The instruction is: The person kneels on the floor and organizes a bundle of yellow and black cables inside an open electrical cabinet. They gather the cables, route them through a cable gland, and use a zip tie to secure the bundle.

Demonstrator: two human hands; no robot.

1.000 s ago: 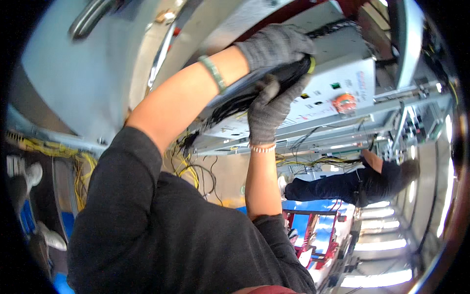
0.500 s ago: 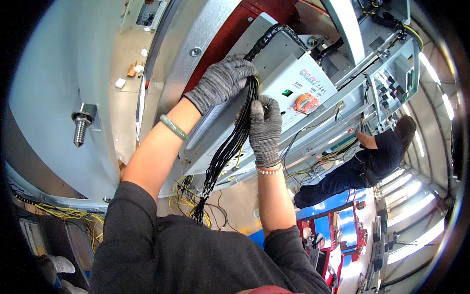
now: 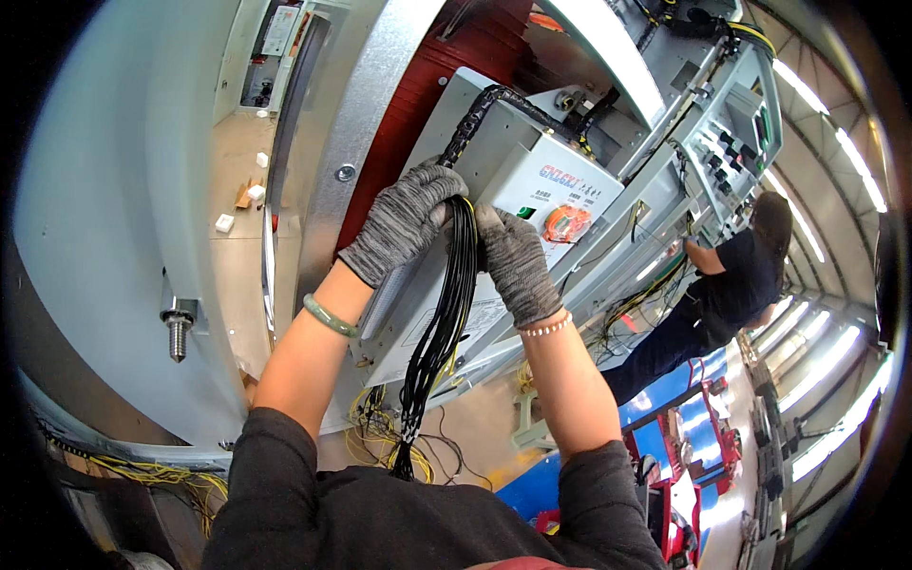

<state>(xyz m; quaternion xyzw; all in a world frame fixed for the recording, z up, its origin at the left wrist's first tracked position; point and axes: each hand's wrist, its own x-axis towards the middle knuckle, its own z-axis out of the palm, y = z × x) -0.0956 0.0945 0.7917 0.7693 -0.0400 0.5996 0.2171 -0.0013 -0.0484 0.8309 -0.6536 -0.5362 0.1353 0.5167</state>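
A long bundle of thin black wires (image 3: 442,304), with a few yellow ones among them, hangs down toward my chest. My left hand (image 3: 404,226), in a grey knit glove, is closed around its upper end, just below the black wrapped harness (image 3: 472,119). My right hand (image 3: 518,261), gloved alike, is closed at the bundle's right side close to the left hand; its fingertips are partly hidden by the wires. Behind both hands stands a light grey metal box (image 3: 527,176) with an orange round part (image 3: 566,224) on its face. The harness runs over the box's top.
A large grey panel (image 3: 104,209) with a protruding bolt (image 3: 178,332) curves along my left. Yellow and black cables (image 3: 380,427) lie below the box. A co-worker (image 3: 727,285) in dark clothes stands at the right by another cabinet. Beyond are red and blue racks (image 3: 679,446).
My right hand has moved up the wire bundle, closer to the left hand. The left hand keeps its hold. The whole view has shifted, and the co-worker stands more upright in it.
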